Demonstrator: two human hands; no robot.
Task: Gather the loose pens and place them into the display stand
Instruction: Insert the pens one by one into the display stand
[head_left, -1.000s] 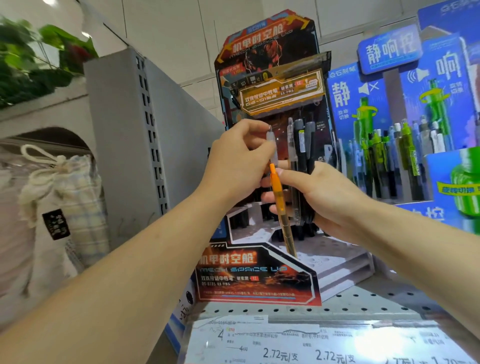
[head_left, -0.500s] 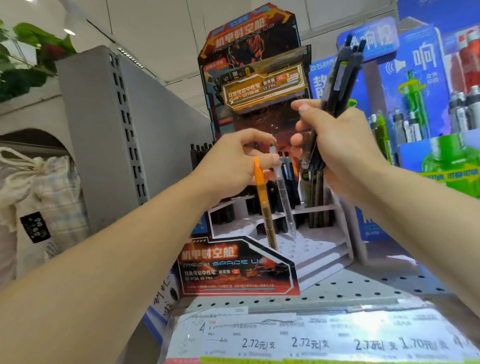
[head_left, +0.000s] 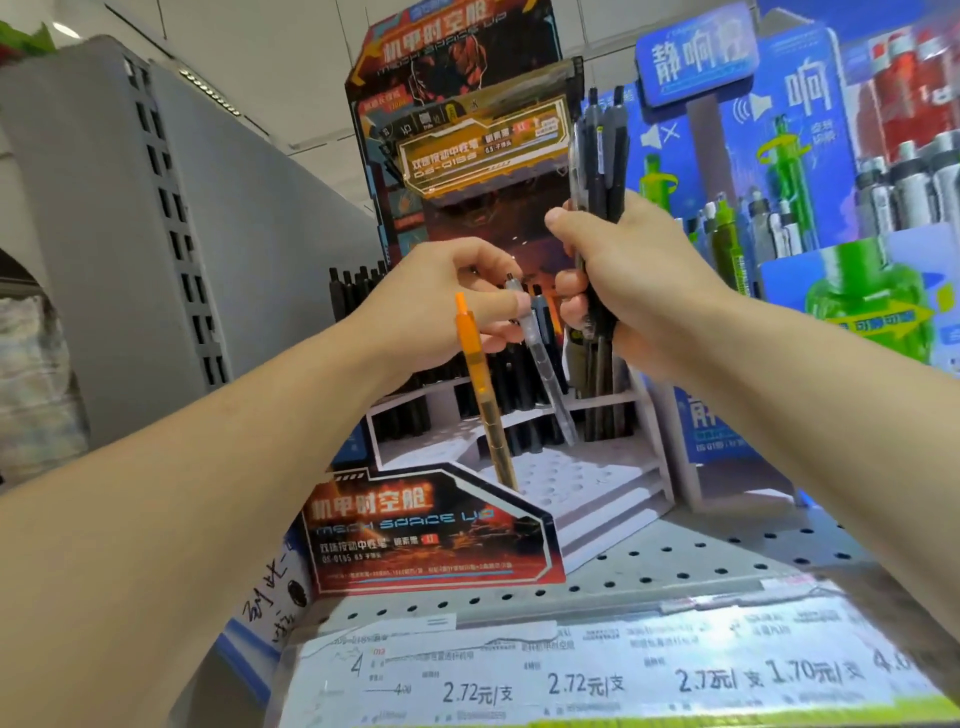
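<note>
Shelf divider: a grey slotted upright panel (head_left: 171, 234) stands at your far left, well apart from your hands.
Left hand: your left hand (head_left: 436, 306) is raised in front of the display stand, fingers curled, pinching two pens near their tops.
Orange pen: the orange pen (head_left: 480, 389) hangs from your left fingers, clicker end up, its tip down near the stand's front card.
Clear pen: the clear pen (head_left: 543, 364) is pinched just right of the orange one and slants down and to the right, its tip over the white perforated tiers.
Display stand: the display stand (head_left: 436, 535), a dark red and orange card unit with a tall backboard, sits on the shelf between your forearms; its white stepped base is dotted with holes.
Stocked pens: black pens (head_left: 358, 291) stand upright along the stand's back rows, partly hidden behind your left hand.
Right hand: your right hand (head_left: 639, 291) is wrapped firmly round a bundle, thumb on the upper left, held just right of the left hand, the two hands near each other.
Bundle of black pens: the bundle of black pens (head_left: 602, 156) stands nearly upright in your right fist, clicker ends above the thumb and lower ends showing below the fist, over the stand's right rear corner.
Blue display: a blue card display (head_left: 810, 171) with green and grey pens stands to the right.
Price strip: a price label strip (head_left: 597, 680) runs along the perforated shelf (head_left: 675, 566) edge nearest you.
</note>
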